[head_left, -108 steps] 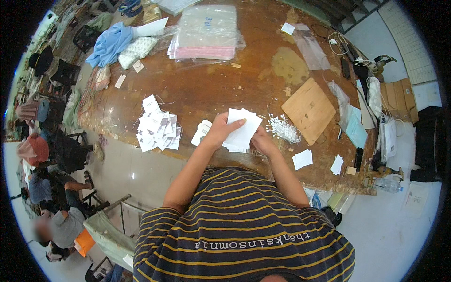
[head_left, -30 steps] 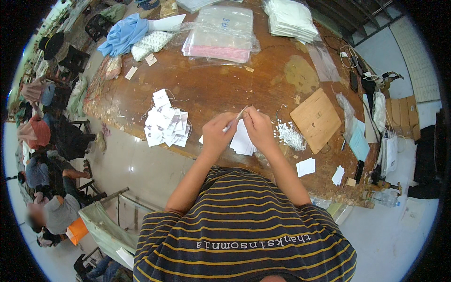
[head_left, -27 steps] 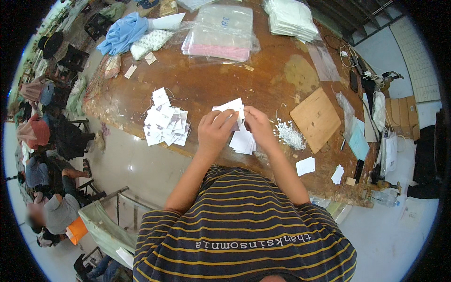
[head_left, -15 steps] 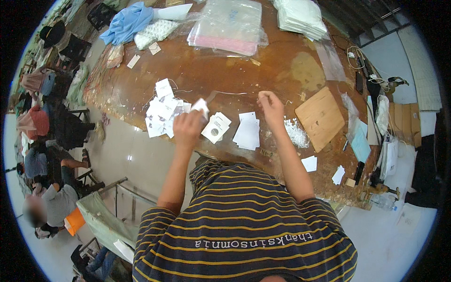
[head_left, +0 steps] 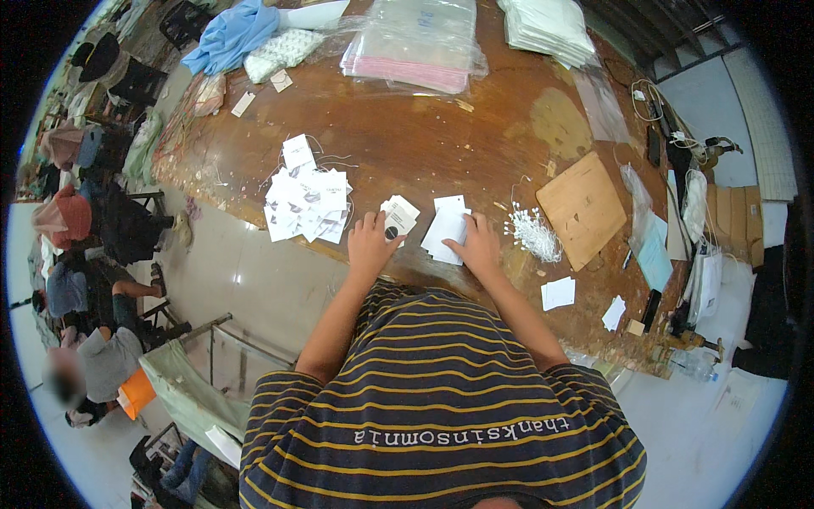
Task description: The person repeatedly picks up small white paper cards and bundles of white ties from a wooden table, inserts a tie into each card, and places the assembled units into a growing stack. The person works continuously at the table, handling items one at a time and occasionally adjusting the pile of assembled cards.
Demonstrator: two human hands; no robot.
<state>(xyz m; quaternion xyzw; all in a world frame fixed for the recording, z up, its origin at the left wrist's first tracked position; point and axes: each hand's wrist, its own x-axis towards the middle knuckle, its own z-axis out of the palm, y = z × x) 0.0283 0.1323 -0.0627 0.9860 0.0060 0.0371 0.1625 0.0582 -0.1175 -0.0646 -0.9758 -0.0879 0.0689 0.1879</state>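
Observation:
My left hand (head_left: 370,245) has its thumb and fingers on the left edge of a small stack of printed hang tags (head_left: 404,213), each with a dark round spot. My right hand (head_left: 477,246) grips the right edge of a stack of plain white tags (head_left: 444,226), thumb on top. How many tags each hand pinches is hidden. Left of my left hand lies a loose pile of white tags with strings (head_left: 307,204). To the right of my right hand is a bundle of white tag strings (head_left: 534,233).
A wooden board (head_left: 583,210) lies right of the strings, with small white cards (head_left: 558,293) nearer me. Clear plastic bags (head_left: 415,42), blue cloth (head_left: 231,38) and a white stack (head_left: 549,32) sit at the table's far side. People sit beyond the aisle at left.
My left hand has let go of a tag onto the strung pile and come right to the printed stack. My right hand has dropped down and left to the plain white stack.

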